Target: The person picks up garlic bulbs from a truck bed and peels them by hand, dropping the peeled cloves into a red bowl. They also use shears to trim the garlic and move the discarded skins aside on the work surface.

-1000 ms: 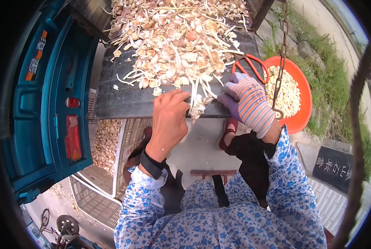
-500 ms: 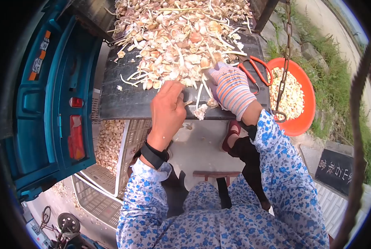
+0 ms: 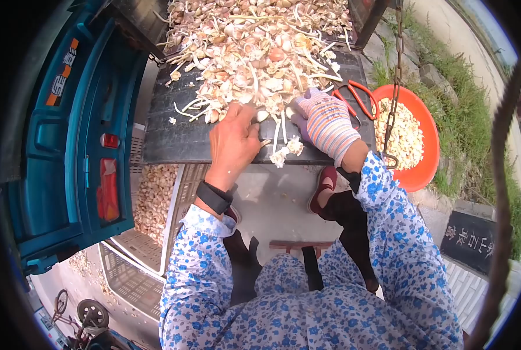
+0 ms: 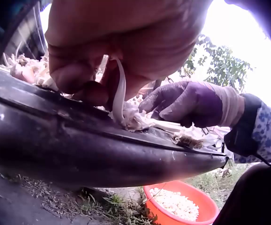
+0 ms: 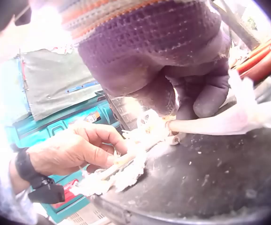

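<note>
My bare left hand (image 3: 234,137) rests at the near edge of a heap of garlic (image 3: 260,76), its fingers curled in. A pale garlic stalk (image 4: 120,96) runs out of its grip in the left wrist view, with a short stub beside the thumb in the head view. My right hand (image 3: 329,123), in a striped glove with purple fingers, reaches to the heap's right edge. Its fingers (image 5: 210,101) curl down close to a garlic stem (image 5: 210,125); I cannot tell whether they hold anything. Trimmed stalks with ragged white ends (image 3: 287,150) lie between the hands at the board's edge.
Red-handled scissors (image 3: 368,105) lie right of the glove on the dark board (image 3: 176,140). Beyond hangs a chain (image 3: 396,87) before a red basin (image 3: 428,154) of peeled cloves. A crate of garlic (image 3: 155,204) stands below left, near a teal vehicle (image 3: 68,157).
My right hand has moved left, away from the scissors and towards the heap. A stalk with a ragged end has come to lie beside another at the board's edge. My left hand shifted slightly.
</note>
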Motion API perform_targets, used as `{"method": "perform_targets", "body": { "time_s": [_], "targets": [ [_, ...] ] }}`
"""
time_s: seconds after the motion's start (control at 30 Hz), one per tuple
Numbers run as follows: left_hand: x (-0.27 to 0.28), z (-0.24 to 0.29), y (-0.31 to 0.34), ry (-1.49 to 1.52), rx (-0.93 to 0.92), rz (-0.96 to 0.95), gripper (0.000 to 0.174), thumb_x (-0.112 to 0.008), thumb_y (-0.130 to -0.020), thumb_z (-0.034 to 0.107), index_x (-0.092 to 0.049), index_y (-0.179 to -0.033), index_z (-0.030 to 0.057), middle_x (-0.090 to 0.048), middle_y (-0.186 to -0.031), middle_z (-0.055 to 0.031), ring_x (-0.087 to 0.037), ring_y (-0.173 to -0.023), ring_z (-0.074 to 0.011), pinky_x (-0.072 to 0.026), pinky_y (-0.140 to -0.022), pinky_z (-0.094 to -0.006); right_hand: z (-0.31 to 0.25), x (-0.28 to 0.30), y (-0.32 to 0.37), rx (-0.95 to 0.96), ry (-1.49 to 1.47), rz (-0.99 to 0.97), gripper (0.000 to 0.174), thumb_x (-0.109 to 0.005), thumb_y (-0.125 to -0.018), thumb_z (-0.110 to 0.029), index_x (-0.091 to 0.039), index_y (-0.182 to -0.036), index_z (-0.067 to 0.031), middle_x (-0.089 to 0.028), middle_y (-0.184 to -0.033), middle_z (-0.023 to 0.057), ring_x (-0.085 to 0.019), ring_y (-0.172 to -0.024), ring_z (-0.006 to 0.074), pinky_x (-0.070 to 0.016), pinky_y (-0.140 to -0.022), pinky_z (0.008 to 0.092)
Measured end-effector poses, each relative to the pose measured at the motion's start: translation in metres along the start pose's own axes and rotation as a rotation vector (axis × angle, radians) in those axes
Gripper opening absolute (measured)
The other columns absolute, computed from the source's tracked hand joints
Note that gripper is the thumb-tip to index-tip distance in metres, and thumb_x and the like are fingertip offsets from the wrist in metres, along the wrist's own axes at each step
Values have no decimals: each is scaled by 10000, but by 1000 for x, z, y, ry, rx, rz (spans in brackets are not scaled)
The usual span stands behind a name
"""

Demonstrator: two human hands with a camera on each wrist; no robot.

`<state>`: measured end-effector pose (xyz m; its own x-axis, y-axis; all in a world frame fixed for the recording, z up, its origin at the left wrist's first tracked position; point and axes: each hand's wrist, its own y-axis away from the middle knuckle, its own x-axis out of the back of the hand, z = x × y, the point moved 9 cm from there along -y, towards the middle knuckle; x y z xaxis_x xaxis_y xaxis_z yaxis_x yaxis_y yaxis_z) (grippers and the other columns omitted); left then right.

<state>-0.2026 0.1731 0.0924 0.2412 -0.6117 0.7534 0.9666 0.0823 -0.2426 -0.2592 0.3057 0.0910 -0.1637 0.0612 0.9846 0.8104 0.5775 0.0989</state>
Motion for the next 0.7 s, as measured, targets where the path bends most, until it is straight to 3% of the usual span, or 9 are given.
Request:
{"method": "perform_targets", "body": {
  "time_s": [0.07, 0.13, 0.27, 0.37, 0.53, 0.7],
  "targets": [
    [-4, 10, -2, -113, -156, 99, 161, -603, -721, 22, -608, -873, 72, -553, -820, -85, -557, -786, -308, -440, -647, -404, -9, -5, -8, 6, 119, -28, 210, -593, -797, -216, -640, -956, -88, -605, -995, 166, -595, -939, 316, -472, -785, 425],
    [-14, 19, -8, -243, -195, 52, 134, -598, -711, 14, -605, -832, 73, -552, -805, -77, -544, -793, -309, -440, -643, -415, -20, -2, -10, 69, 194, -7, 236, -637, -764, -229, -640, -963, -102, -605, -1013, 149, -591, -947, 304, -469, -795, 410],
    [-22, 27, -16, -294, -266, 3, 140, -571, -640, 5, -564, -764, 71, -553, -834, -78, -534, -843, -320, -447, -686, -426, -46, -12, -6, 258, 284, -182, 235, -587, -799, -185, -620, -1009, -84, -609, -999, 137, -599, -933, 291, -470, -790, 411],
    [-22, 24, -16, -230, -250, 0, 172, -570, -641, -2, -556, -797, 68, -551, -833, -89, -534, -849, -323, -449, -680, -435, -35, -13, -7, 183, 212, -71, 253, -543, -825, -160, -593, -1049, -55, -613, -977, 150, -604, -912, 294, -476, -772, 409],
    [-25, 19, -15, -208, -222, -13, 201, -559, -644, -17, -537, -830, 56, -550, -836, -100, -537, -882, -331, -452, -666, -456, -41, -8, 7, 261, 289, -3, 277, -519, -822, -134, -569, -1077, -39, -612, -958, 172, -604, -900, 321, -476, -744, 415],
    [-29, 23, -18, -172, -196, -65, 203, -538, -645, -36, -513, -830, 42, -535, -840, -139, -552, -798, -362, -441, -628, -479, -27, -12, 14, 243, 265, -104, 263, -530, -814, -133, -572, -1052, -29, -609, -950, 187, -606, -904, 331, -476, -758, 430]
  ]
}}
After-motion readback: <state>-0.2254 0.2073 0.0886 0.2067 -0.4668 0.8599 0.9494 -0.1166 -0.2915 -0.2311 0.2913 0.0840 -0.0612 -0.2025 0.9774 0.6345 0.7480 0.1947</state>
